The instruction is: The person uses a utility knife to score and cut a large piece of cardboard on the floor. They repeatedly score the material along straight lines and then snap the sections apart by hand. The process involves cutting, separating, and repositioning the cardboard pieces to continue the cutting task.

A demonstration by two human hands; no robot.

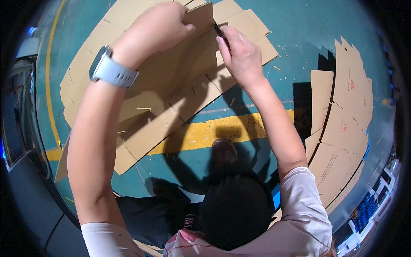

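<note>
My left hand (165, 25) is closed on the raised flap (202, 18) of a large brown corrugated cardboard sheet (180, 64), near its far edge. My right hand (243, 55) is closed around a slim black tool (218, 30) that looks like a utility knife. Its tip touches or lies close beside the edge of the flap; most of the tool is hidden by my fingers. The cardboard rests on more flat cardboard with slots cut in it. Small cardboard scraps (144, 108) lie on top.
A second stack of flattened, printed cardboard (342, 111) lies to the right. The green floor (308, 38) carries a wide yellow stripe (201, 133) and scattered scraps. My shoe (224, 150) stands on the floor near the stripe. Dark equipment (21, 184) borders the left side.
</note>
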